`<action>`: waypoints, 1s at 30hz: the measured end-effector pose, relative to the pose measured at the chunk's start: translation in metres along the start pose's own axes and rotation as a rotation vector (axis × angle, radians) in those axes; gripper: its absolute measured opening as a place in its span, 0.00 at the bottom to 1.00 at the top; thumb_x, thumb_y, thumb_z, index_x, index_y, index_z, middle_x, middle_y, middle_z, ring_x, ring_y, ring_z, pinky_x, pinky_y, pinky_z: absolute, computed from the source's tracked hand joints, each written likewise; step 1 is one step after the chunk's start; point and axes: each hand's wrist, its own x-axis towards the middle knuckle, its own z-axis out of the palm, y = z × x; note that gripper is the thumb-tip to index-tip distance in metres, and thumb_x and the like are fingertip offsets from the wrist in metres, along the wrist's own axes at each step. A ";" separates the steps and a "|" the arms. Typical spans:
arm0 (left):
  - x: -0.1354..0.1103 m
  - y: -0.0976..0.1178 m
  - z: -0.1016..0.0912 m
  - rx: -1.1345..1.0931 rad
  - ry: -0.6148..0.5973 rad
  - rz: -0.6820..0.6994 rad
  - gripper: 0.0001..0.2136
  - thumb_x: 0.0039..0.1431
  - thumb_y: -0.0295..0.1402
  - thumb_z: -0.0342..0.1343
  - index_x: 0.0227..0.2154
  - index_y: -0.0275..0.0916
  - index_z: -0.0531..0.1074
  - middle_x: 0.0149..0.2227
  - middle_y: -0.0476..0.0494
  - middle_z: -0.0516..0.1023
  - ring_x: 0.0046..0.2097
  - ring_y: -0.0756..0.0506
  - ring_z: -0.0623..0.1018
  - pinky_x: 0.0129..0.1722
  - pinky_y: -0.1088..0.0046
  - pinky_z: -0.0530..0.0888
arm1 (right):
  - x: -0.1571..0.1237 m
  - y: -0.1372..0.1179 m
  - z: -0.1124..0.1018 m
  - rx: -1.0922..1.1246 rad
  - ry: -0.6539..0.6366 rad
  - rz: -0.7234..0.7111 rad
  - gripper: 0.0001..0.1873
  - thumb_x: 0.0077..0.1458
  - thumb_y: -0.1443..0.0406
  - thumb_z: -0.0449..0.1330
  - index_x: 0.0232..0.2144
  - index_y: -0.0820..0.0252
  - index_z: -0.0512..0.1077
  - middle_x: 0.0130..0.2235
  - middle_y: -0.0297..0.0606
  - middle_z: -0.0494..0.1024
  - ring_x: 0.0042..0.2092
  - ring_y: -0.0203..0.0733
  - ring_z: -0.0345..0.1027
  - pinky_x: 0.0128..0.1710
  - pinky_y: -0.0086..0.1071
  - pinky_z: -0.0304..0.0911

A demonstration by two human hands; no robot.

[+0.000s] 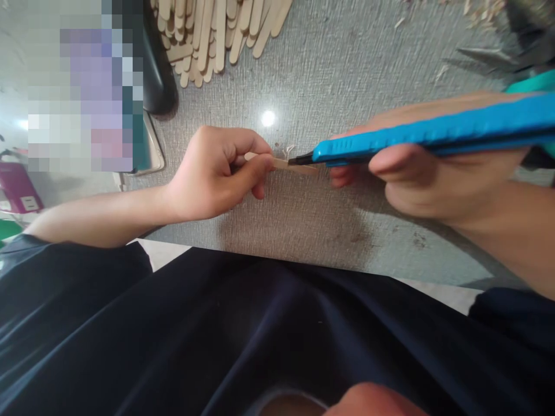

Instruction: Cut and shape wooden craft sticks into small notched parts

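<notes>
My left hand (221, 173) pinches a wooden craft stick (306, 170) between thumb and fingers, its rounded end sticking out past the knuckles. The stick is held above the table, pointing right. In my right hand (416, 167) is a blue utility knife (390, 132), gripped along its handle with the thumb on the near side. Its dark blade (300, 160) meets the stick just right of my left fingertips. Thin curled shavings (288, 151) stand up at the spot where blade and stick meet.
A pile of craft sticks (221, 29) lies at the back. Pliers (494, 56) and wood shavings (485, 13) are at the back right. At the left are a black rounded object (158, 69) and a blurred-out patch. The grey table's (295, 237) front edge runs by my lap.
</notes>
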 end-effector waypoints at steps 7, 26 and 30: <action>-0.001 -0.012 0.004 0.080 -0.004 0.210 0.10 0.78 0.28 0.58 0.39 0.40 0.82 0.29 0.51 0.86 0.28 0.53 0.80 0.28 0.72 0.75 | 0.002 -0.003 0.011 0.057 -0.065 -0.173 0.19 0.68 0.50 0.80 0.28 0.49 0.87 0.26 0.24 0.86 0.23 0.37 0.80 0.20 0.32 0.78; -0.007 -0.004 0.012 0.029 0.190 0.025 0.24 0.84 0.57 0.57 0.42 0.43 0.82 0.31 0.48 0.88 0.25 0.52 0.80 0.26 0.72 0.76 | -0.011 -0.003 0.014 0.217 -0.045 0.079 0.21 0.62 0.40 0.81 0.33 0.46 0.89 0.34 0.28 0.91 0.29 0.43 0.86 0.26 0.35 0.86; -0.007 -0.009 0.012 0.061 0.213 0.054 0.20 0.84 0.52 0.59 0.41 0.43 0.83 0.31 0.49 0.88 0.25 0.52 0.80 0.26 0.72 0.76 | -0.008 -0.005 0.013 0.221 -0.092 0.072 0.17 0.71 0.45 0.77 0.36 0.46 0.91 0.34 0.25 0.91 0.30 0.39 0.87 0.24 0.29 0.81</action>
